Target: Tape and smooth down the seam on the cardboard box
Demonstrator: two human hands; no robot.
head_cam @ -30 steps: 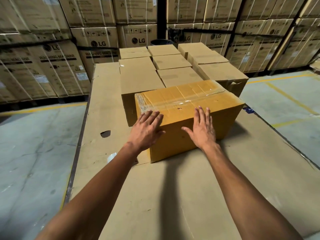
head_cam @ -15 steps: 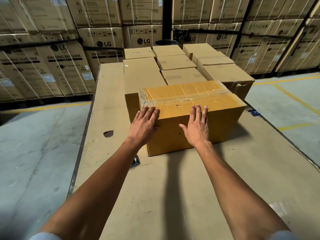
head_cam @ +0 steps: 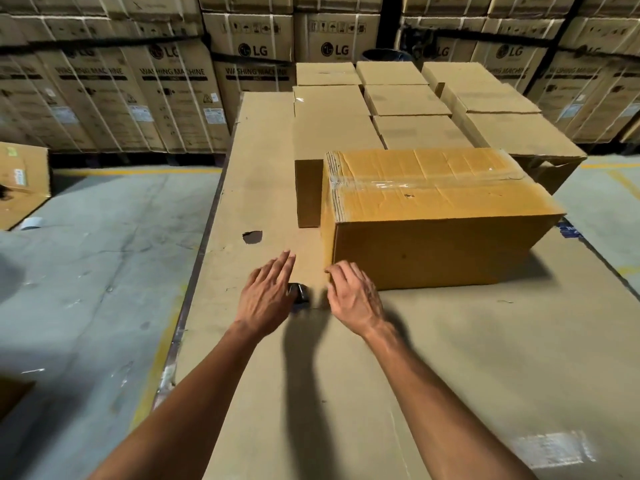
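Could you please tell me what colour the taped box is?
Yellowish-brown cardboard box, clear tape; head view.

dark object mostly hidden behind left hand

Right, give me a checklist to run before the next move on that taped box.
1. Tape strip runs along the top seam of the yellow box: ok.
2. Tape lies smooth: not ok, wrinkles show near its left end.
3. Left hand free: ok, open, off the box.
4. Right hand free: ok, open, by the box's near corner.
5. Dark object between the hands is the tape tool: cannot tell.
6. Far end of the tape stuck down: cannot tell.
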